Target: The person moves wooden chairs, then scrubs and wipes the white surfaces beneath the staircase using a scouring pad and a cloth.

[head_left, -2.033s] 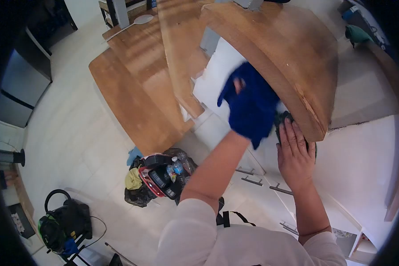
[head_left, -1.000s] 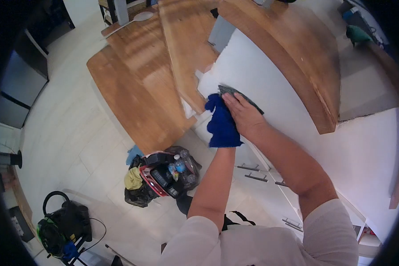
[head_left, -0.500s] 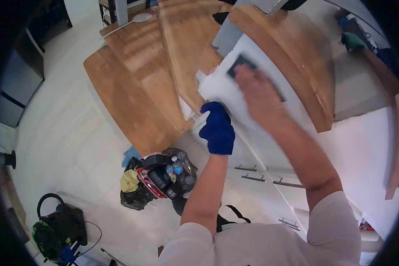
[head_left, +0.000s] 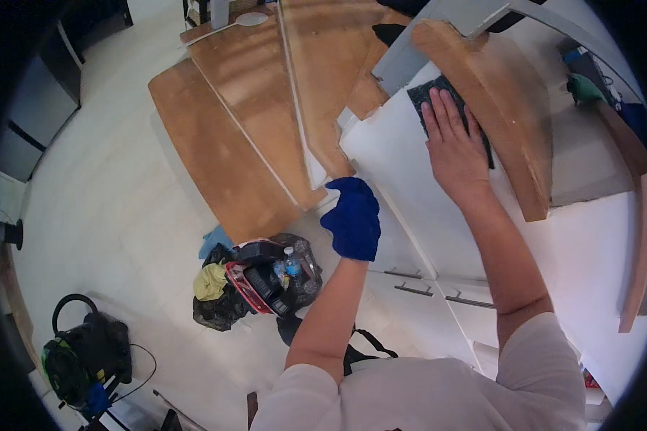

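My bare right hand lies flat, fingers stretched, on a dark green scouring pad. It presses the pad against a white panel, alongside the curved wooden step. My left hand is covered by a blue glove or cloth and rests near the front corner of the wooden treads and the panel's edge. Its fingers cannot be made out under the blue fabric, nor whether they grip anything.
A white spoon-shaped tool lies on the upper left tread. Below the treads, black bags and a water bottle sit on the floor. A vacuum cleaner stands lower left. White cabinets with metal handles are below my hands.
My right hand and the scouring pad have moved up and right along the panel to beside the curved step. My left hand stays near the corner. The camera view has shifted slightly.
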Demonstrator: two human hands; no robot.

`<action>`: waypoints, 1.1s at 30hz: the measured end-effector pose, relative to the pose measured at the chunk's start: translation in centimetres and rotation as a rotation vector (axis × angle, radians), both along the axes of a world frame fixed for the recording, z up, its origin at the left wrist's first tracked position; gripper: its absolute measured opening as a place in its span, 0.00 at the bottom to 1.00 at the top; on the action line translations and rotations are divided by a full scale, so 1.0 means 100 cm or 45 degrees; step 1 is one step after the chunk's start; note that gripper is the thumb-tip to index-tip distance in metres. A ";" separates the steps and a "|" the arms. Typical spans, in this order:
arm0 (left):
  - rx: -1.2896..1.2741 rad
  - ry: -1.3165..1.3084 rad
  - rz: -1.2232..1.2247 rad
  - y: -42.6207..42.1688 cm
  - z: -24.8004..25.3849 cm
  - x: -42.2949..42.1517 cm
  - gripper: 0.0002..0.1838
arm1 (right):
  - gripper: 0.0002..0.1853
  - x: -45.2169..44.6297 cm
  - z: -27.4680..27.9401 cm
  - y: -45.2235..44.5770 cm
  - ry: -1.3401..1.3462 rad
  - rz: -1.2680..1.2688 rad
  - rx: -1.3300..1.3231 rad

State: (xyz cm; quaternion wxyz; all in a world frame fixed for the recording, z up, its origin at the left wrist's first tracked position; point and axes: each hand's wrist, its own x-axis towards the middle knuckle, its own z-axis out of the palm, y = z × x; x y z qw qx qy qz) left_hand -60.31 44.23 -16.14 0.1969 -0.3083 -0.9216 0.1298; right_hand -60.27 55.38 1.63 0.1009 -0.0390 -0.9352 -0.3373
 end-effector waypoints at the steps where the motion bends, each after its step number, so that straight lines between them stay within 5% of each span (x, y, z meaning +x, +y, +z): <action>1: -0.026 -0.012 -0.045 0.002 -0.017 -0.002 0.17 | 0.26 -0.005 -0.013 0.000 -0.136 -0.024 -0.056; 3: -0.093 -0.042 -0.071 0.010 -0.058 -0.001 0.16 | 0.27 -0.012 -0.065 0.005 -0.414 -0.077 -0.170; 5: -0.184 -0.075 0.036 0.011 -0.074 0.006 0.16 | 0.27 -0.012 -0.121 0.016 -0.567 0.213 0.149; 8: -0.248 -0.106 -0.085 -0.016 -0.035 -0.003 0.18 | 0.27 -0.049 -0.197 0.040 -0.554 0.241 -0.115; 15: -0.366 -0.063 -0.268 -0.029 -0.024 -0.014 0.20 | 0.27 0.044 -0.130 0.018 -0.744 0.159 0.012; 20: 0.023 -0.045 -0.126 -0.035 -0.004 -0.016 0.20 | 0.26 -0.037 -0.157 0.010 -0.705 0.183 0.159; 24: -0.271 0.255 0.101 -0.018 -0.046 -0.007 0.20 | 0.25 -0.069 -0.170 0.011 -0.809 0.134 0.171; 27: -0.399 0.367 0.269 0.002 -0.047 0.002 0.21 | 0.27 0.012 -0.159 0.023 -0.628 0.070 -0.117; 28: -0.400 0.402 0.256 0.014 -0.036 0.006 0.21 | 0.29 0.046 -0.120 0.006 -0.757 -0.008 0.047; 30: -0.500 0.608 0.194 0.041 -0.002 0.018 0.23 | 0.32 0.111 -0.071 -0.001 -0.746 -0.154 -0.060; 33: -1.096 1.458 0.507 0.084 0.046 0.036 0.25 | 0.29 0.176 -0.013 -0.009 -0.562 -0.388 0.080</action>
